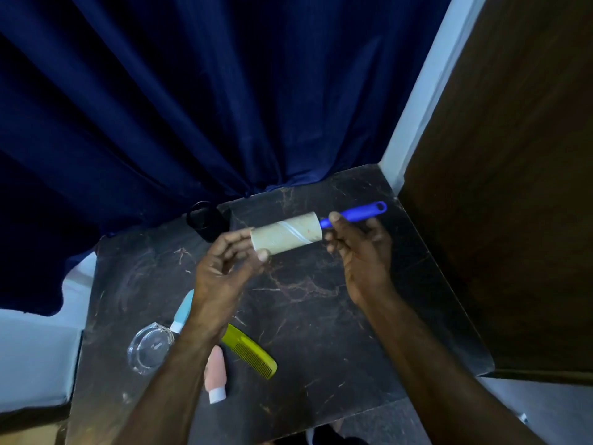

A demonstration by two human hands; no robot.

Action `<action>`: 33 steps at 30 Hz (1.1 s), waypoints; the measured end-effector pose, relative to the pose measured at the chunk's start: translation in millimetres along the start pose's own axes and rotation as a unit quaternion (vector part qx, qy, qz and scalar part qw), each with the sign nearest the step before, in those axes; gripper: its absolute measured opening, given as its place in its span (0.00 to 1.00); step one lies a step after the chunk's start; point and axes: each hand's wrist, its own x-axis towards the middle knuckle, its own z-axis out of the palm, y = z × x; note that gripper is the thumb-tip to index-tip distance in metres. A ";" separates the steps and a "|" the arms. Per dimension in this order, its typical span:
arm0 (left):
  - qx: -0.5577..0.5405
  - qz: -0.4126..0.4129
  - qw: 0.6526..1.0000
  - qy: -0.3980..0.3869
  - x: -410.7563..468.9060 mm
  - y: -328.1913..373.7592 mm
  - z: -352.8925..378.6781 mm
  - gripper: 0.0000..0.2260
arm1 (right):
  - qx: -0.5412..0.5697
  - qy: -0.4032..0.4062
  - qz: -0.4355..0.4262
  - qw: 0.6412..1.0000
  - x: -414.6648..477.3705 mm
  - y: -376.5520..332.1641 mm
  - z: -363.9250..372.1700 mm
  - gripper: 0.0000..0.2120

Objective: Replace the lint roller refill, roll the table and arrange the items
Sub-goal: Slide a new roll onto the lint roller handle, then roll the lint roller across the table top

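I hold a lint roller above the dark marble table [321, 316]. Its roll [287, 232] is a beige, used-looking tube with a pale spiral seam, lying almost level. My left hand [224, 268] grips the roll's left end with fingers and thumb. My right hand [359, 248] is closed on the blue handle [362, 211], which sticks out to the upper right and ends in a hanging hole. The join between roll and handle is hidden behind my right fingers.
On the table lie a yellow-green comb [253, 353], a pink tube with a white cap [215, 374], a light blue tube [183, 311] and a clear glass dish [148, 348]. A black cup [205, 220] stands at the back by the dark blue curtain [192, 107]. A brown wooden panel [513, 187] walls the right side.
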 end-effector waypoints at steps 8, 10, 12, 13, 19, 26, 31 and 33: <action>0.125 0.197 0.971 -0.046 -29.9 2.8 -11.5 0.16 | 0.022 0.033 0.012 0.999 23.3 8.3 2.1 0.10; 0.093 0.101 0.991 -0.008 -33.3 -11.6 -4.3 0.16 | 0.020 0.027 0.016 0.999 28.0 13.9 1.0 0.11; 0.040 -0.019 0.998 0.037 -27.3 -20.3 5.1 0.12 | 0.014 0.021 0.021 0.999 30.2 23.0 -0.8 0.12; 0.005 -0.086 0.995 0.048 -22.1 -23.9 8.2 0.11 | 0.012 0.019 0.024 0.999 30.4 29.5 -1.7 0.11; -0.140 -0.226 0.960 0.092 12.0 -44.7 17.0 0.27 | 0.036 -0.006 0.081 0.996 21.7 75.6 -13.6 0.07; -0.183 -0.302 0.931 0.090 49.5 -91.9 -4.3 0.16 | -0.113 -0.106 0.147 0.977 18.4 99.5 -56.9 0.04; -0.122 -0.292 0.947 0.051 60.2 -117.6 -14.9 0.10 | -0.406 -0.240 0.146 0.870 12.6 117.9 -80.0 0.06; -0.081 -0.293 0.952 0.032 58.7 -125.3 -17.4 0.09 | -0.481 -0.267 0.134 0.824 9.0 126.6 -82.0 0.10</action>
